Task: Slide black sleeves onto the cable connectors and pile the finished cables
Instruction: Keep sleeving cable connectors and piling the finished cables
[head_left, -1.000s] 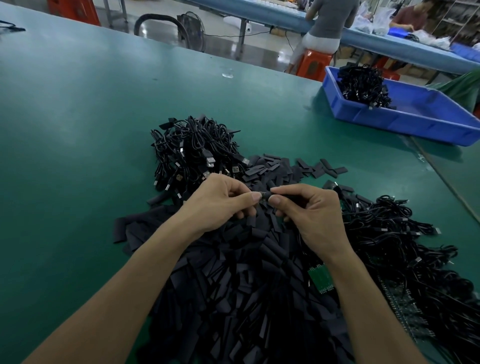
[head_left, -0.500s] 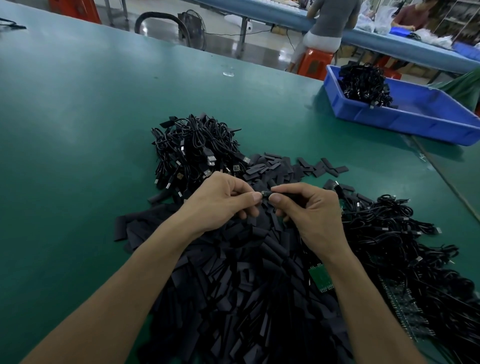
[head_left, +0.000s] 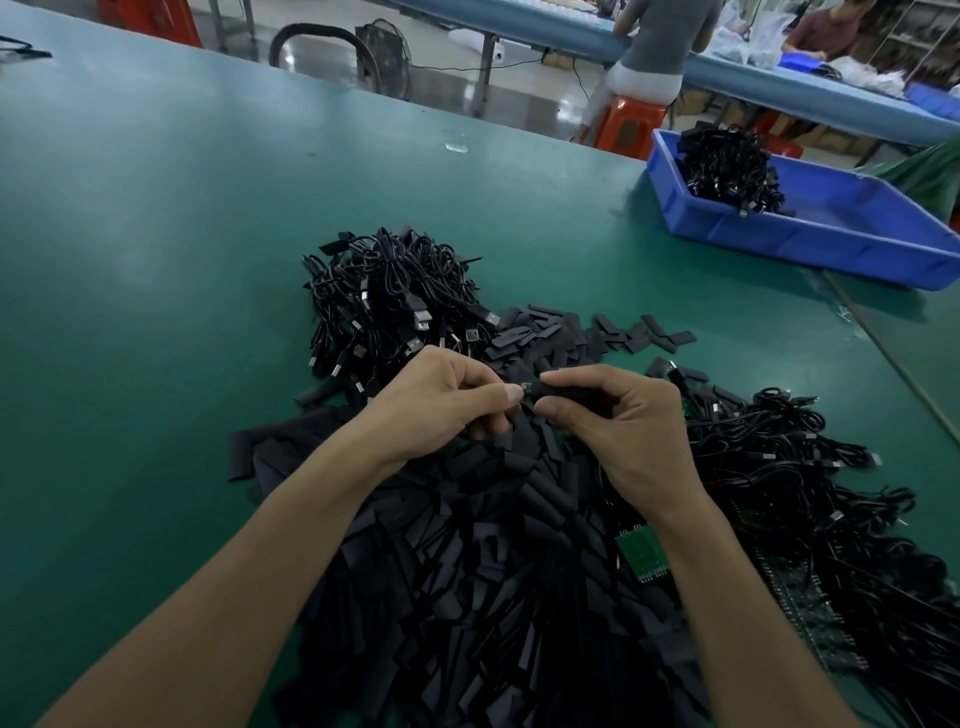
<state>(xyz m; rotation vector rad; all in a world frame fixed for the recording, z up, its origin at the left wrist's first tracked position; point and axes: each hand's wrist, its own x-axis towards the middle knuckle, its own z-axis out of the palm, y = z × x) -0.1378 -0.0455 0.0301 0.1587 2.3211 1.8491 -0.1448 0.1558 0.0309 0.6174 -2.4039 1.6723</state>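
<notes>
Head view: both hands meet near the centre of the frame, above a wide heap of loose black sleeves (head_left: 498, 571) that spreads from the centre toward 6 o'clock on the green table (head_left: 156, 260). The left hand (head_left: 441, 405) is closed in a pinch, thumb and forefinger pressed on the small connector (head_left: 527, 387) whose metal tip shows between the two hands. The right hand (head_left: 623, 415) is closed around a black sleeve (head_left: 566, 391) held level, its open end touching the connector.

At 11 o'clock from the hands lies a pile of coiled black cables (head_left: 384, 301), silver plug ends showing. At 4 o'clock a second mass of black cables (head_left: 810, 493) spreads toward the right edge, partly over green circuit boards (head_left: 641, 553).

At 2 o'clock, well apart from the hands, a blue bin (head_left: 831, 234) sits on the table with a clump of bundled cables (head_left: 727, 166) in its far corner. At 12 to 1 o'clock, beyond the table, a seated person (head_left: 660, 47) faces a blue bench (head_left: 571, 26).
</notes>
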